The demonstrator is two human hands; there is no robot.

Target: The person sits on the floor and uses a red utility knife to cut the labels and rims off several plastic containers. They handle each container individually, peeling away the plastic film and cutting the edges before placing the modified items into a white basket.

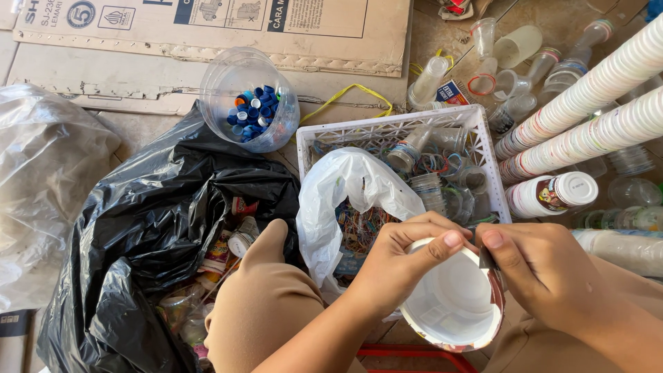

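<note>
Both my hands hold a white paper cup (452,304) with a printed outer wall, its mouth turned up toward me. My left hand (400,259) grips the cup's near-left rim, thumb laid over the edge. My right hand (545,273) pinches the right rim with thumb and forefinger; a small dark thing shows between those fingers, too small to name. The cup hangs just in front of a white plastic crate (387,131) that holds clear cups, coloured rings and a white plastic bag (349,190).
An open black rubbish bag (138,228) of mixed packaging lies at the left. Behind it stands a clear tub of blue bottle caps (252,103). Long stacks of nested cups (587,110) lie at the right, loose clear cups (514,48) behind them. Flattened cardboard (207,31) covers the far floor.
</note>
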